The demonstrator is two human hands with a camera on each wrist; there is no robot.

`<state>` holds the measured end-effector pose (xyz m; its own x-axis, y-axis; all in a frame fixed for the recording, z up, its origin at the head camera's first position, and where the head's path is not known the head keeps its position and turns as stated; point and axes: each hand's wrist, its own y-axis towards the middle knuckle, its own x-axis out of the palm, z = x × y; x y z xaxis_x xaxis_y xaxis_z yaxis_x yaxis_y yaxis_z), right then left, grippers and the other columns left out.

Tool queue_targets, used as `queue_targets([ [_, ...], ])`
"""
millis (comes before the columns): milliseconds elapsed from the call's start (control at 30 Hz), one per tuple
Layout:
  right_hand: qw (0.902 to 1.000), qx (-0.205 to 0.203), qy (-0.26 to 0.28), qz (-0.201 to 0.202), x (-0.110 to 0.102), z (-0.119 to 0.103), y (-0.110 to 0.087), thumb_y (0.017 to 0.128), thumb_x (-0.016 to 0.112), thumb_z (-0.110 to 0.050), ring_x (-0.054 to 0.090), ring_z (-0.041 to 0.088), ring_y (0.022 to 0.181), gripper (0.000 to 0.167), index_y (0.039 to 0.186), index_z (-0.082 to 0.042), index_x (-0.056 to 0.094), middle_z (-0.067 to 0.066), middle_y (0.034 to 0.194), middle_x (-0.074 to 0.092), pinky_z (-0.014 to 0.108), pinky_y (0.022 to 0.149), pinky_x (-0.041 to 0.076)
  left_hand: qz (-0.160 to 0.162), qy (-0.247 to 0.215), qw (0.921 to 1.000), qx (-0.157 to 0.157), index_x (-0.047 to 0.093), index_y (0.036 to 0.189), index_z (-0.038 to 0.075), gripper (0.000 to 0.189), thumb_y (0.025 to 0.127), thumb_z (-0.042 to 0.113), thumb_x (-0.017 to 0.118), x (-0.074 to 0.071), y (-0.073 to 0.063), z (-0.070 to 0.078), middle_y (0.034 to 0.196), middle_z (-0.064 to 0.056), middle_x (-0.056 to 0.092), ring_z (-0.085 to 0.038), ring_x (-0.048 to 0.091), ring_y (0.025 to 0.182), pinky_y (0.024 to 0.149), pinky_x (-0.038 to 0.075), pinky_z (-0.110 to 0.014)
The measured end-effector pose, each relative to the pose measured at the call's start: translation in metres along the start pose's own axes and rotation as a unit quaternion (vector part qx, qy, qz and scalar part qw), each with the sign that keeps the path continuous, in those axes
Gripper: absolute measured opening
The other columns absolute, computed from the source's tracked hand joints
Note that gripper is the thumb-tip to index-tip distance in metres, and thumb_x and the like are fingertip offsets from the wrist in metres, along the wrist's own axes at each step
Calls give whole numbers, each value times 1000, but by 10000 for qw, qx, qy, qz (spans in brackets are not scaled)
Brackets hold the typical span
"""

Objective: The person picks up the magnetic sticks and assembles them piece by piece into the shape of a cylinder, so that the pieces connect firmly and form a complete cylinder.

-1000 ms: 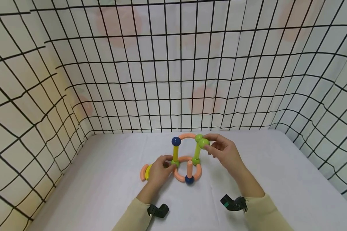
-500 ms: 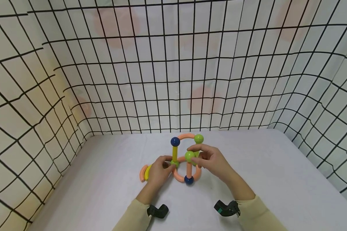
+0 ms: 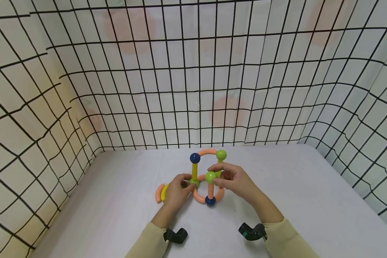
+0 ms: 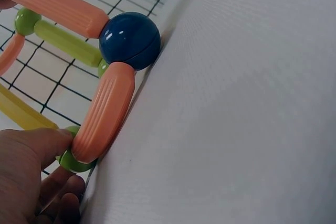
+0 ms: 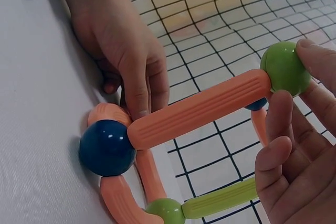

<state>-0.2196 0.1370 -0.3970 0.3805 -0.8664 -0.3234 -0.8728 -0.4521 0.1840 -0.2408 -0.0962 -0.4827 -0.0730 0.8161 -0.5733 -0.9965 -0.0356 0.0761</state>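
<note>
A magnetic stick-and-ball frame stands on the white cloth. My right hand (image 3: 235,181) pinches a green ball (image 5: 286,68) that sits on top of an upright orange stick (image 3: 211,191). That stick rises from a dark blue ball (image 4: 128,40) in the base ring of orange curved sticks (image 4: 104,113). Thumb and fingers of my left hand (image 3: 177,191) grip a green base ball (image 4: 76,162). From it a yellow stick (image 3: 195,171) goes up to another blue ball (image 3: 195,158). An orange arch (image 3: 208,152) links this to a far green ball (image 3: 221,154). My right hand partly hides the green stick (image 5: 220,198).
Beside my left hand lie an orange curved piece (image 3: 158,193) and a yellow curved piece (image 3: 163,193), partly covered by the hand. A white cloth with a black grid (image 3: 193,79) hangs behind the table and along both sides.
My right hand has carried the green ball from beside the far green ball toward me and left, onto the upright orange stick. The left hand keeps its grip on the base ball.
</note>
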Motion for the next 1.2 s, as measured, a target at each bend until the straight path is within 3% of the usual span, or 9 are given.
queue_targets([
  [467, 9999, 84, -55, -72, 0, -2, 1, 93, 70, -20, 57, 15, 77, 31, 123, -24, 66, 5, 122, 65, 24, 61, 46, -52, -46, 9997, 233, 68, 120, 21, 32, 90, 33, 74, -4, -2, 2, 106, 1, 65, -13, 57, 90, 77, 48, -29],
  [600, 9997, 97, -240, 33, -3, -2, 2, 95, 68, -26, 60, 25, 76, 29, 124, -28, 65, 5, 120, 67, 26, 62, 46, -57, -45, 9997, 229, 68, 120, 21, 34, 90, 34, 73, -4, -2, 0, 108, 1, 65, -13, 57, 91, 78, 48, -30],
  [767, 9982, -239, -227, 508, -10, 1, 2, 100, 59, -18, 62, 32, 73, 21, 121, -17, 66, 8, 122, 66, 26, 59, 48, -66, -51, 9999, 146, 67, 121, 21, 34, 90, 34, 73, -3, -1, -2, 108, 1, 65, -14, 57, 92, 78, 48, -30],
  [933, 9897, -344, 98, 1383, -20, 13, 3, 103, 55, -18, 57, 24, 64, 18, 104, -3, 65, 4, 93, 66, 26, 58, 48, -78, -40, 9999, 102, 67, 121, 22, 34, 90, 33, 73, -3, -1, -1, 107, 1, 65, -14, 57, 91, 77, 47, -29],
  [1067, 9833, -105, 212, 1805, -26, 32, 5, 102, 58, -19, 55, 17, 62, 22, 99, 2, 60, -2, 78, 60, 27, 57, 48, -82, -29, 9999, 148, 67, 121, 21, 33, 91, 33, 73, -3, -1, 0, 110, 1, 65, -13, 58, 92, 77, 48, -29],
  [1200, 9800, 405, -49, 1949, -28, 54, 9, 99, 63, -22, 55, 15, 66, 22, 105, -1, 60, 3, 84, 60, 28, 57, 49, -85, -28, 9998, 155, 68, 121, 22, 33, 90, 33, 73, -3, -2, 1, 111, 2, 65, -14, 58, 91, 77, 48, -29],
])
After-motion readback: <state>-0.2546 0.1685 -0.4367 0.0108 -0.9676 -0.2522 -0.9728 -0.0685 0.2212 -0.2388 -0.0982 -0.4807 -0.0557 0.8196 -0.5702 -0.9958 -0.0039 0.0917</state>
